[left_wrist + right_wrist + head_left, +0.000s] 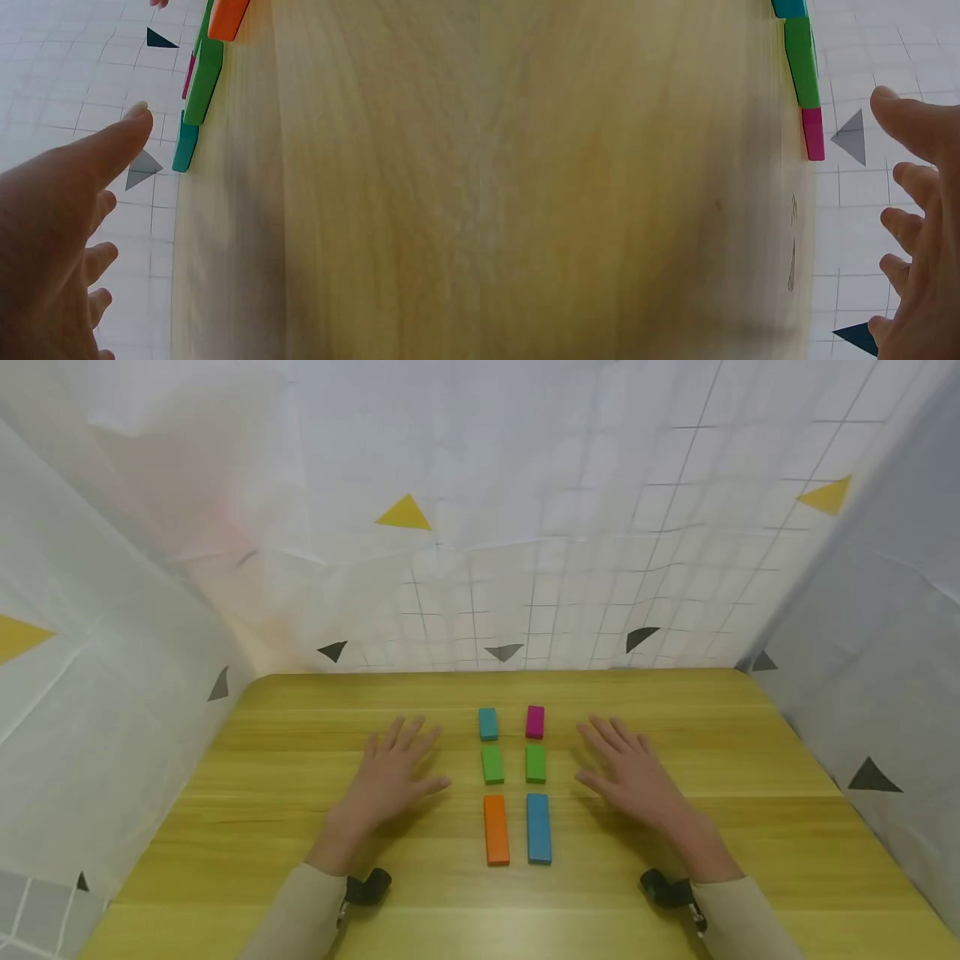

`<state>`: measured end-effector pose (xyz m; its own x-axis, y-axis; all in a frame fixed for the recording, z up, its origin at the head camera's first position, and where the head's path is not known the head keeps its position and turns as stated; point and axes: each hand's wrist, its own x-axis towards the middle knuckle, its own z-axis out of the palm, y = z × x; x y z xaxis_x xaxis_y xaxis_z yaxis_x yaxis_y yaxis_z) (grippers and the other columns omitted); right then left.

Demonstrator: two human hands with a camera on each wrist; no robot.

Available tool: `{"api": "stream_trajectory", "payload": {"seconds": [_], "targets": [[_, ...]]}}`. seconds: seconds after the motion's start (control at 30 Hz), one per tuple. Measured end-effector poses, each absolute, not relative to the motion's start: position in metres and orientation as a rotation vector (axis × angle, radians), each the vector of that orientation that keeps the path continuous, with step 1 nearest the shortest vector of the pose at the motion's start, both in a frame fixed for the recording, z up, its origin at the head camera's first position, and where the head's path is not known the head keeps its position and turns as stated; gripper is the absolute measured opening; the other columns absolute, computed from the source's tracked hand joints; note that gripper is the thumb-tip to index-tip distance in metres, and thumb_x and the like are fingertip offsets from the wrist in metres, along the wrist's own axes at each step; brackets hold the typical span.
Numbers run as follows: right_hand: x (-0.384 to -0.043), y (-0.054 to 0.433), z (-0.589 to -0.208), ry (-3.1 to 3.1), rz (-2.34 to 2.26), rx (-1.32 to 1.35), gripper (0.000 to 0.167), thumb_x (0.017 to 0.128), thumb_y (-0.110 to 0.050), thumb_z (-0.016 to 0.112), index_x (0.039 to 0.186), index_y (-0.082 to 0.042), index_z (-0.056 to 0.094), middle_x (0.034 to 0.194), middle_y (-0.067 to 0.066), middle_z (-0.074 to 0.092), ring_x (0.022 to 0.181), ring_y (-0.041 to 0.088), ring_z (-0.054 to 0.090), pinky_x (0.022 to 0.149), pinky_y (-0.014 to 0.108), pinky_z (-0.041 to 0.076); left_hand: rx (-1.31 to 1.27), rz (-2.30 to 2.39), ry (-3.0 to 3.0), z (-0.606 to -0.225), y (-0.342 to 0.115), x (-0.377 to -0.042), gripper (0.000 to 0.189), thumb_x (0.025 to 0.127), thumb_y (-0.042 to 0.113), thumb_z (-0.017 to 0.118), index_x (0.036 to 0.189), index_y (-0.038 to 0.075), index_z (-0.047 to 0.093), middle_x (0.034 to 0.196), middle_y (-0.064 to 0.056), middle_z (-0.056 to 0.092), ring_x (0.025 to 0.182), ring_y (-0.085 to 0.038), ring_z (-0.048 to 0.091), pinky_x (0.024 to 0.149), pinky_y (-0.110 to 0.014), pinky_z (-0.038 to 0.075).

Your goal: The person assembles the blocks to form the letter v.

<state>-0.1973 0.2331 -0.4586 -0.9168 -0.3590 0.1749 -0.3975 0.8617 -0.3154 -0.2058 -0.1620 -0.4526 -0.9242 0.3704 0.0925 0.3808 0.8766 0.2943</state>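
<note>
The left grip (392,783) and right grip (633,778), bare hands, empty with fingers spread, flank two columns of flat rectangular blocks on the wood-grain table (262,760). Far to near, the left has a teal block (488,724), green block (492,764) and longer orange block (497,830); the right, a magenta block (535,722), second green block (536,764) and longer blue block (538,828).

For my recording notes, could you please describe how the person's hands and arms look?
The left hand and right hand are bare, without gloves. The sleeves are plain beige and end short of the hands. At each sleeve's end sits a small, rounded black device.
</note>
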Motion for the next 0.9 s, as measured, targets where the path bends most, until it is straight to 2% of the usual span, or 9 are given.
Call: {"api": "stream_trajectory", "payload": {"seconds": [0.37, 0.6, 0.77, 0.9], "targets": [[-0.189, 0.221, -0.457, -2.857, 0.509, 0.728, 0.076, 0.093, -0.049, 0.063, 0.156, -0.019, 0.034, 0.163, 0.009, 0.029, 0.151, 0.042, 0.02, 0.115, 0.071, 0.018, -0.694, -0.52, -2.998, -0.451, -0.15, -0.193, 0.083, 0.09, 0.066, 0.056, 0.158, 0.032, 0.023, 0.168, -0.001, 0.015, 0.156, -0.035, 0.005, 0.118, -0.071, 0.008], [-0.184, 0.218, -0.459, -2.848, 0.55, 0.772, 0.077, 0.09, -0.045, 0.069, 0.155, -0.02, 0.035, 0.162, 0.008, 0.032, 0.151, 0.042, 0.022, 0.114, 0.07, 0.019, -0.764, -0.499, -2.956, -0.445, -0.139, -0.182, 0.081, 0.09, 0.066, 0.056, 0.157, 0.028, 0.03, 0.166, -0.004, 0.021, 0.155, -0.038, 0.011, 0.117, -0.071, 0.011], [-0.179, 0.214, -0.458, -2.831, 0.548, 0.839, 0.078, 0.088, -0.048, 0.07, 0.153, -0.02, 0.039, 0.159, 0.008, 0.038, 0.149, 0.043, 0.026, 0.113, 0.07, 0.022, -0.807, -0.458, -2.974, -0.445, -0.133, -0.177, 0.08, 0.09, 0.07, 0.052, 0.157, 0.034, 0.028, 0.167, 0.001, 0.02, 0.155, -0.035, 0.011, 0.117, -0.07, 0.013], [-0.176, 0.211, -0.457, -2.815, 0.555, 0.882, 0.076, 0.086, -0.048, 0.072, 0.15, -0.019, 0.044, 0.157, 0.007, 0.041, 0.149, 0.041, 0.028, 0.114, 0.069, 0.023, -0.858, -0.453, -2.968, -0.446, -0.129, -0.174, 0.079, 0.09, 0.069, 0.052, 0.156, 0.034, 0.029, 0.166, 0.001, 0.021, 0.155, -0.034, 0.013, 0.118, -0.07, 0.012]]}}
